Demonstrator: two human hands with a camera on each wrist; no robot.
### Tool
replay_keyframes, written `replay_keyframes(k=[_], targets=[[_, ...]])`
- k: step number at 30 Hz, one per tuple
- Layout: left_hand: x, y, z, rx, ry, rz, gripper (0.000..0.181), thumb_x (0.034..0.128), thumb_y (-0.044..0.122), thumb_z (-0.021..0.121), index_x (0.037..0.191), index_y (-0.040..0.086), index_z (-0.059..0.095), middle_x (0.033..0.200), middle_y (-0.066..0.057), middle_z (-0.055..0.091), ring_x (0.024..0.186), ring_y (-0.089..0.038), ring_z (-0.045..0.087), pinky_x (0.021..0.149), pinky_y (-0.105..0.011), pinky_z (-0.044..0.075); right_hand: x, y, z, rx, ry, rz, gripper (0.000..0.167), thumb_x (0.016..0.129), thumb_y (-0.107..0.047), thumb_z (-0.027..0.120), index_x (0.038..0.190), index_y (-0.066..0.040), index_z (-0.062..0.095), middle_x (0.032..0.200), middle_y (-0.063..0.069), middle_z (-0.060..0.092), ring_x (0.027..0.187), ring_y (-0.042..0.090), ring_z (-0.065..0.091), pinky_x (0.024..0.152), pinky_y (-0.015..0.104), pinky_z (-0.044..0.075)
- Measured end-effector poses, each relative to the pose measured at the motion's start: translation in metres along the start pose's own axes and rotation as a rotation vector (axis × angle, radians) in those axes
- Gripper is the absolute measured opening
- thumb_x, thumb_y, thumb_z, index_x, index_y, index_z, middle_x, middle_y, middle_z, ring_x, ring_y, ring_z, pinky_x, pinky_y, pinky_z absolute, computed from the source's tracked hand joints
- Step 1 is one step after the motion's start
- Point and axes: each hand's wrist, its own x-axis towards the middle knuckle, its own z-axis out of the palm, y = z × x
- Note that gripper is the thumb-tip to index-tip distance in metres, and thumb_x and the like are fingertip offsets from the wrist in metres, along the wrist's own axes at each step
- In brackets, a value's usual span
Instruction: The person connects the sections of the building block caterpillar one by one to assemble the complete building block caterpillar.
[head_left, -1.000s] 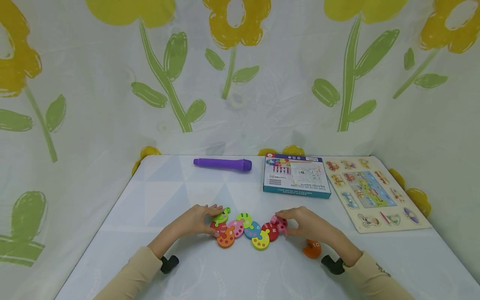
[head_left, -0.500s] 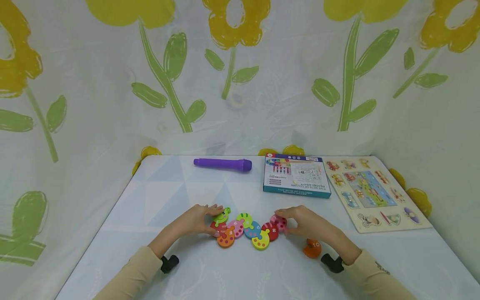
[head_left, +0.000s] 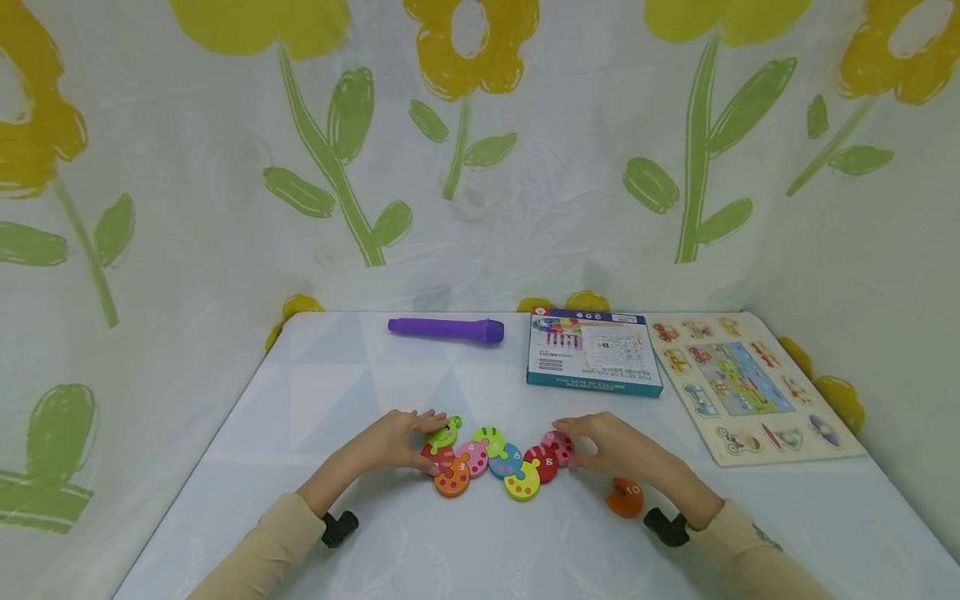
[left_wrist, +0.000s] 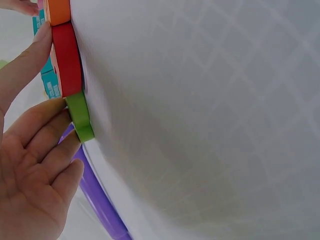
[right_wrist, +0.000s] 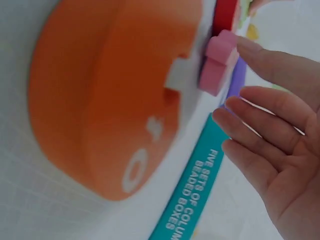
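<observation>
A caterpillar puzzle of several joined, numbered wooden pieces [head_left: 506, 461] lies across the middle of the table. My left hand [head_left: 390, 443] holds its left end, with the thumb by the red piece [left_wrist: 66, 60] and the fingertips on the green head [left_wrist: 80, 117]. At the other end, my right hand [head_left: 609, 443] pinches the pink piece [head_left: 559, 450] between thumb and fingers, against the dark red piece [head_left: 543, 467] marked 8. A loose orange piece [head_left: 626, 498] marked 10 lies below the right hand, notch facing left; it looms large in the right wrist view.
A purple toy microphone [head_left: 446, 330] lies at the back of the table [head_left: 330, 375]. Right of it are a flat box [head_left: 592, 354] with a teal edge and a wooden picture puzzle board [head_left: 750, 400]. A flower-printed cloth [head_left: 525, 208] hangs behind.
The pink piece has turned slightly under my right fingers and lies flatter against the dark red piece. My left hand and the loose orange piece have stayed in place.
</observation>
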Motion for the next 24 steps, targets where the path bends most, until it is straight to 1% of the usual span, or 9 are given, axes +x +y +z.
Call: replay_keyframes(k=[5,9,14,19,24], targets=[[0.0,-0.001,0.001,0.002,0.004,0.0,0.075,0.0721,0.034,0.084,0.136,0.008,0.056,0.141,-0.009,0.05,0.134,-0.032,0.04,0.111,-0.056,0.026,0.006,0.003,0.003,0.005,-0.031,0.037,0.051,0.081,-0.014,0.078,0.129,-0.004,0.062,0.126,0.009,0.064,0.118,0.028,0.058,0.092,0.04,0.052],[0.0,-0.001,0.002,0.003,0.008,-0.001,0.074,0.0723,0.034,0.084,0.136,0.009,0.056,0.141,-0.009,0.051,0.134,-0.032,0.04,0.111,-0.056,0.026,0.011,0.001,0.006,-0.022,-0.022,0.062,0.048,0.081,-0.016,0.079,0.126,-0.005,0.064,0.121,0.007,0.066,0.114,0.026,0.06,0.09,0.038,0.053],[-0.001,-0.001,0.002,0.006,0.01,-0.009,0.074,0.0724,0.034,0.084,0.137,0.011,0.056,0.141,-0.007,0.05,0.135,-0.031,0.04,0.111,-0.055,0.025,0.014,-0.005,0.006,-0.081,0.001,0.057,0.046,0.08,-0.015,0.08,0.122,-0.002,0.067,0.117,0.01,0.068,0.111,0.028,0.061,0.089,0.039,0.054],[-0.001,0.0,0.001,0.007,0.009,-0.022,0.074,0.0721,0.034,0.085,0.137,0.013,0.055,0.142,-0.005,0.05,0.135,-0.03,0.04,0.112,-0.056,0.024,0.017,-0.01,0.005,-0.131,-0.003,0.063,0.043,0.079,-0.016,0.081,0.118,-0.002,0.068,0.114,0.011,0.069,0.108,0.028,0.062,0.088,0.038,0.054],[-0.001,0.0,0.001,0.009,0.006,-0.004,0.074,0.0722,0.034,0.084,0.137,0.01,0.055,0.141,-0.006,0.051,0.135,-0.03,0.04,0.112,-0.056,0.024,0.019,-0.01,0.008,-0.162,-0.015,0.061,0.042,0.079,-0.016,0.081,0.117,-0.002,0.069,0.111,0.01,0.07,0.103,0.027,0.063,0.085,0.035,0.055]])
